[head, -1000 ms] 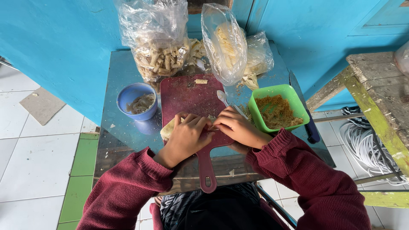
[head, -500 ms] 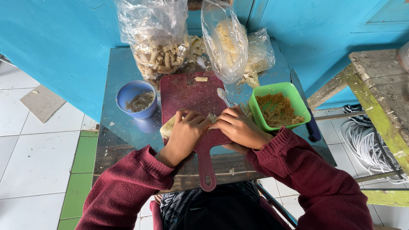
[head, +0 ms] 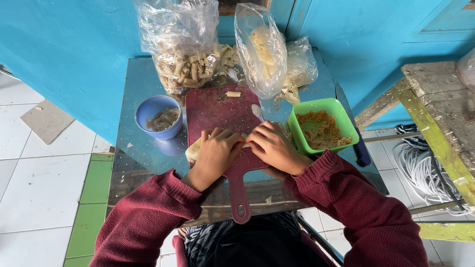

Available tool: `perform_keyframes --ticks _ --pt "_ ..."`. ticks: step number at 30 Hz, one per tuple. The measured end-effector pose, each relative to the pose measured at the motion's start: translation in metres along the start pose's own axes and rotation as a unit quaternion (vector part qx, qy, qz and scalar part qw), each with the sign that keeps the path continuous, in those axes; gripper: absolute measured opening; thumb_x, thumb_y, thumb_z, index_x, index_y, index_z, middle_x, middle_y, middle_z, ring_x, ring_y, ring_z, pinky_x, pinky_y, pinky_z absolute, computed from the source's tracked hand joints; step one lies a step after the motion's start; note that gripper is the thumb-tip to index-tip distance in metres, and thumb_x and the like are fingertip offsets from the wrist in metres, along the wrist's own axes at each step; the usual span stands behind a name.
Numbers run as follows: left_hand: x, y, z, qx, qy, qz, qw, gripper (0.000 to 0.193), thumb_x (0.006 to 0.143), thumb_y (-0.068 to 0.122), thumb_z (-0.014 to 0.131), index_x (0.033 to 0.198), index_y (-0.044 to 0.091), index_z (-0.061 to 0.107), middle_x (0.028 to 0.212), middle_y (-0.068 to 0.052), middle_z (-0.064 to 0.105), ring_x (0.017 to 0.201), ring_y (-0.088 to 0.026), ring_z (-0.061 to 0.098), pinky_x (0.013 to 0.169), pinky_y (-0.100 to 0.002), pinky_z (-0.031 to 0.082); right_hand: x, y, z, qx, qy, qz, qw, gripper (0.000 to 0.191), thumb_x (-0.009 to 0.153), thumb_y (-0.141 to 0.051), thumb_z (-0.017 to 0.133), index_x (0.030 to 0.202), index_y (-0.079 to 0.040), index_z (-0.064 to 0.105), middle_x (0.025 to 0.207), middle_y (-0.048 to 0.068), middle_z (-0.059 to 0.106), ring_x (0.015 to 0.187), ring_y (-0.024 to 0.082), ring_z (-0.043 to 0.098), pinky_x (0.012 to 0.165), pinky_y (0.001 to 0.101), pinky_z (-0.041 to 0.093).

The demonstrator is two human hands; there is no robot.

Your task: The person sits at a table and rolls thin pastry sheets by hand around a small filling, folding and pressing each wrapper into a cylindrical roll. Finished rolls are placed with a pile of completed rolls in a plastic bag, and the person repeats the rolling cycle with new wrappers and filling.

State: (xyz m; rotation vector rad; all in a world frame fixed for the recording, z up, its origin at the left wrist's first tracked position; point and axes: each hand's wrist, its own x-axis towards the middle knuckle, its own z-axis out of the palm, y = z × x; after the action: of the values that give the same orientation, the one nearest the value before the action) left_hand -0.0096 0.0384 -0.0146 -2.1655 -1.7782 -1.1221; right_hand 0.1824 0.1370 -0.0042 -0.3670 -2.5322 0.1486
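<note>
Both hands, left hand (head: 213,154) and right hand (head: 273,147), are pinched around a pale wrapper (head: 194,150) on the red cutting board (head: 217,111), so honestly squeezing unevenly could tear it and spill filling onto the counter (head: 138,153).

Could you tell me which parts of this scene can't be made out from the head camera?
- Pale wrapper on the red cutting board: mostly hidden under the left hand and right hand.
- Spoon: handle hidden by the right hand.
- Blue bowl: contents too small to identify.
- White cable coil: partly behind the wooden bench.
</note>
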Motion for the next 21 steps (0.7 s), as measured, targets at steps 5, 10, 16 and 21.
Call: perform_keyframes --ticks 5,10,16,21 --pt "0.003 0.002 -0.002 -0.030 -0.007 -0.052 0.998 0.009 0.091 0.025 0.072 0.097 0.018 0.071 0.090 0.004 0.073 0.091 -0.021 0.067 0.089 -0.039 0.043 0.003 -0.003 -0.003 -0.065 0.018 -0.042 0.997 0.015 0.085 -0.009 0.076 0.097 -0.011 0.067 0.101 0.001 0.063 0.106 0.023 0.058 0.097 0.0425 0.042" --pt "0.001 0.006 -0.004 0.026 0.003 -0.014 1.000 0.008 0.091 0.024 0.071 0.097 0.018 0.072 0.090 0.003 0.073 0.096 -0.022 0.067 0.091 -0.040 0.043 0.001 -0.006 -0.006 -0.115 -0.004 -0.096 0.989 0.015 0.089 -0.011 0.073 0.103 -0.011 0.067 0.104 0.000 0.064 0.106 0.019 0.059 0.098 0.0443 0.039" --pt "-0.002 0.006 -0.002 0.073 0.021 0.021 0.997 0.013 0.090 0.028 0.074 0.095 0.016 0.074 0.091 0.000 0.072 0.097 -0.021 0.065 0.095 -0.043 0.041 0.000 -0.006 -0.004 -0.119 -0.007 -0.081 0.990 0.014 0.091 -0.014 0.072 0.103 -0.011 0.068 0.104 0.001 0.066 0.106 0.019 0.060 0.097 0.0444 0.039" --pt "-0.004 0.005 0.006 0.136 0.034 0.047 0.989 0.010 0.090 0.021 0.069 0.095 0.013 0.073 0.097 0.000 0.072 0.102 -0.020 0.065 0.099 -0.044 0.042 0.005 -0.004 -0.001 -0.088 0.006 -0.041 0.995 0.012 0.089 -0.010 0.073 0.101 -0.010 0.070 0.104 0.001 0.066 0.106 0.021 0.060 0.094 0.0425 0.039"
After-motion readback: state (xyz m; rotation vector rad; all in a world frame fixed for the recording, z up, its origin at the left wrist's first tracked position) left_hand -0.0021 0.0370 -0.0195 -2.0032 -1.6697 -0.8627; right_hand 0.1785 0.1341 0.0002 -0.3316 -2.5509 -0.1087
